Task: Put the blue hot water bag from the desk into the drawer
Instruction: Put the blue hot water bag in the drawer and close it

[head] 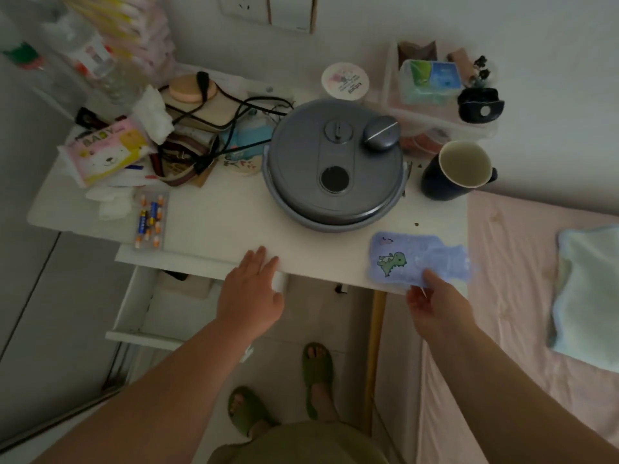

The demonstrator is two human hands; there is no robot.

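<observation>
Right hand (pixel 435 303) pinches the blue hot water bag (pixel 418 259); left hand (pixel 251 293) flat.

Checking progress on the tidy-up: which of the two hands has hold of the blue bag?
The right hand, pinching the near edge of the blue hot water bag. The left hand lies flat on the desk edge above the open drawer.

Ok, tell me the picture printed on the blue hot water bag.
A green cartoon dinosaur, clearest in the head view.
</observation>
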